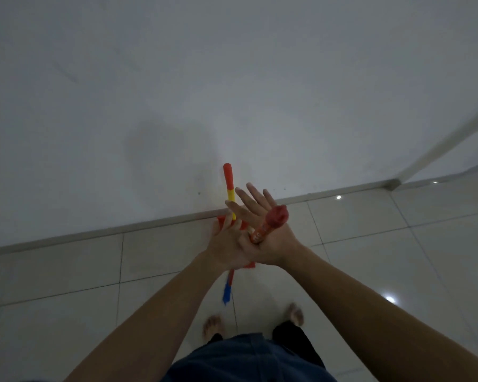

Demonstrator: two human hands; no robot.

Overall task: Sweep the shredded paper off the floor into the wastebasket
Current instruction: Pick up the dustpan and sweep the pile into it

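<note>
While no shredded paper or wastebasket shows, gathering tools by the wall [177, 92]: right hand [271, 238] spread-fingered, broom handle [262, 230] against its palm; left hand [224, 244] curled round dustpan handle [229, 186]; next, carry to the mess.

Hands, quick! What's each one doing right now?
Left hand: fingers curled by the yellow-and-red handle; whether its grip has closed cannot be told.
Right hand: fingers straight, open, with the red-capped handle lying against the palm.
</note>
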